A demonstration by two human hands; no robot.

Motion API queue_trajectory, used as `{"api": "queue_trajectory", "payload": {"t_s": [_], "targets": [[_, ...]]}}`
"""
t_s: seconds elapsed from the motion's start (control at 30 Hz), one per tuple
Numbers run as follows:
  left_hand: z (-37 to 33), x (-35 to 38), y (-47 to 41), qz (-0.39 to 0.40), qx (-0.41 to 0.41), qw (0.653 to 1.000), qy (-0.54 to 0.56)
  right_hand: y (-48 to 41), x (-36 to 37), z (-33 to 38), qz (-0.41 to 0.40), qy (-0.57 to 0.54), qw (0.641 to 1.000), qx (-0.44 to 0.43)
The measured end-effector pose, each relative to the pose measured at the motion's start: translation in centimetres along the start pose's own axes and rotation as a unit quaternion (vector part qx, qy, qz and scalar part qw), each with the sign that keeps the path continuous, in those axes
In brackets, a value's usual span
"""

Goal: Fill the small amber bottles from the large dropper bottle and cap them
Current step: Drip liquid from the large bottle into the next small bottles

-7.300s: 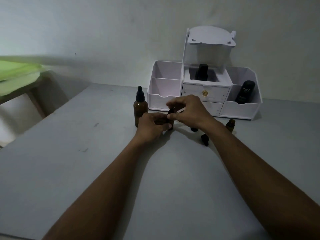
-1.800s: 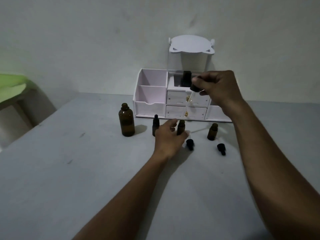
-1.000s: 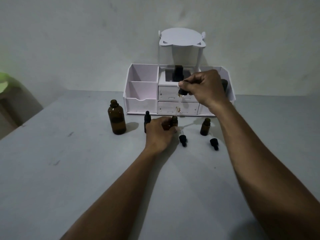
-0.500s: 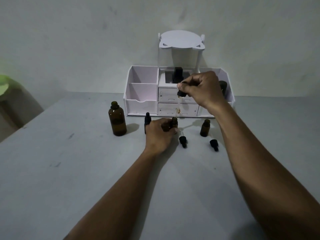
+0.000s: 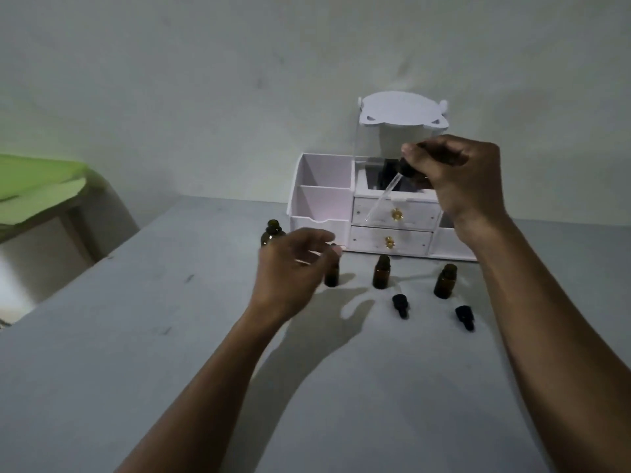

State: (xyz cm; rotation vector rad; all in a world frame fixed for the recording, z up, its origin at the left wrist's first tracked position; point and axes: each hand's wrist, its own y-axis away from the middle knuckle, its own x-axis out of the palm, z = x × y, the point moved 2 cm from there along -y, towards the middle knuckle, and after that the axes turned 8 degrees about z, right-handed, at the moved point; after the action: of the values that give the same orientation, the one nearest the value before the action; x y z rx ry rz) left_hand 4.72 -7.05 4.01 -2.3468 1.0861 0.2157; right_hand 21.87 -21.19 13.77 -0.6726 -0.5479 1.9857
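Observation:
My right hand (image 5: 454, 179) pinches the black bulb of the glass dropper (image 5: 382, 196), raised and slanting down to the left in front of the drawers. My left hand (image 5: 290, 268) hovers with loosely curled fingers, holding nothing, in front of the large amber bottle (image 5: 272, 232), which stands without its dropper. A capped small bottle (image 5: 332, 274) stands partly behind my left fingers. Two uncapped small amber bottles (image 5: 381, 272) (image 5: 445, 281) stand on the table. Two black caps (image 5: 400, 303) (image 5: 465, 315) lie before them.
A white desk organiser (image 5: 324, 192) with two drawers, side compartments and a raised lid stands against the wall behind the bottles. A green-topped stand (image 5: 37, 186) is at the far left beyond the grey table's (image 5: 136, 336) edge.
My left hand let go of the middle small bottle and moved left toward the large bottle. My right hand lifted the dropper away from that bottle and tilted it leftward.

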Motion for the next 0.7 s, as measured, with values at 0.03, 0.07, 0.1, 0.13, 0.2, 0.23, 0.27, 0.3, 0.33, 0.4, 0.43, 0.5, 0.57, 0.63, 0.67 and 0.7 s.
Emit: {"api": "queue_trajectory", "payload": {"t_s": [0.03, 0.07, 0.1, 0.13, 0.2, 0.23, 0.27, 0.3, 0.33, 0.4, 0.43, 0.5, 0.57, 0.63, 0.67, 0.7], "targets": [[0.2, -1.6, 0.1, -0.052, 0.015, 0.999, -0.002, 0.0, 0.7, 0.5, 0.004, -0.026, 1.0, -0.003], [0.5, -3.1, 0.1, -0.107, 0.02, 0.994, 0.0, 0.1, 1.5, 1.0, 0.01, -0.049, 0.999, -0.007], [1.1, -4.5, 0.0, -0.155, 0.014, 0.988, 0.004, 0.1, 2.4, 1.4, 0.016, -0.069, 0.997, -0.01], [2.1, -5.6, -0.1, -0.188, 0.0, 0.982, 0.01, 0.1, 3.5, 1.7, 0.021, -0.084, 0.996, -0.011], [4.2, -6.9, -0.5, -0.203, -0.036, 0.978, 0.036, 0.0, 5.5, 1.9, 0.031, -0.105, 0.994, -0.005], [5.3, -7.3, -0.7, -0.19, -0.056, 0.979, 0.055, -0.1, 6.5, 1.8, 0.032, -0.113, 0.993, -0.001], [6.2, -7.4, -0.9, -0.17, -0.071, 0.98, 0.071, -0.2, 7.5, 1.7, 0.034, -0.124, 0.992, 0.002], [7.0, -7.4, -1.0, -0.148, -0.087, 0.982, 0.083, -0.3, 8.4, 1.6, 0.036, -0.132, 0.991, 0.005], [7.6, -7.1, -1.1, -0.125, -0.1, 0.983, 0.094, -0.4, 9.1, 1.4, 0.039, -0.133, 0.99, 0.007], [8.6, -6.3, -1.3, -0.09, -0.122, 0.981, 0.124, -0.5, 10.4, 1.1, 0.049, -0.128, 0.99, 0.011], [9.0, -6.0, -1.4, -0.075, -0.126, 0.98, 0.136, -0.6, 10.9, 0.9, 0.054, -0.126, 0.99, 0.015], [9.6, -5.8, -1.6, -0.051, -0.13, 0.98, 0.139, -0.7, 11.6, 0.3, 0.063, -0.116, 0.991, 0.018], [9.7, -5.7, -1.7, -0.03, -0.133, 0.982, 0.134, -0.7, 11.8, -0.1, 0.069, -0.107, 0.992, 0.023], [9.7, -5.7, -1.6, -0.015, -0.134, 0.981, 0.137, -0.8, 12.1, -0.4, 0.073, -0.101, 0.992, 0.024], [9.7, -5.6, -1.6, -0.009, -0.132, 0.981, 0.139, -0.8, 12.3, -0.4, 0.076, -0.096, 0.992, 0.022], [9.7, -5.6, -1.5, -0.003, -0.131, 0.982, 0.138, -0.8, 12.4, -0.2, 0.083, -0.09, 0.992, 0.017]]}}
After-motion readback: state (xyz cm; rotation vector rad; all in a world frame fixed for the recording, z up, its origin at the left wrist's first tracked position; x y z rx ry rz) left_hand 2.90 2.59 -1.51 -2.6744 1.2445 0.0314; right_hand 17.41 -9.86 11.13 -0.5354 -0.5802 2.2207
